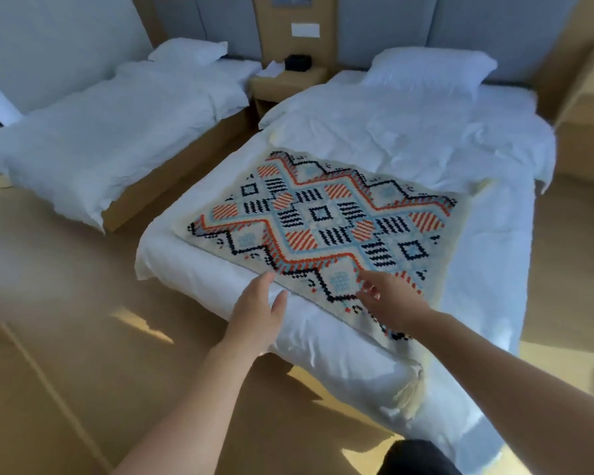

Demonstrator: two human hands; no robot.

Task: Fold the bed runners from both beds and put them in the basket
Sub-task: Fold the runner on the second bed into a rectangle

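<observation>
A patterned bed runner [323, 224], cream with black, orange and light-blue diamonds, lies flat across the foot of the near bed [408, 132]. My left hand [258, 310] hovers at the runner's near edge, fingers straight and spread, holding nothing. My right hand [388, 299] is over the runner's near part with fingers loosely bent, and I cannot tell whether it touches the cloth. The far bed [110, 132] at the left has only white bedding on it. No basket is in view.
A wooden nightstand [288, 84] with a dark box stands between the two beds. White pillows lie at both headboards. A wooden cabinet [587, 108] stands at the right. Tan floor runs between the beds and around the near bed's foot.
</observation>
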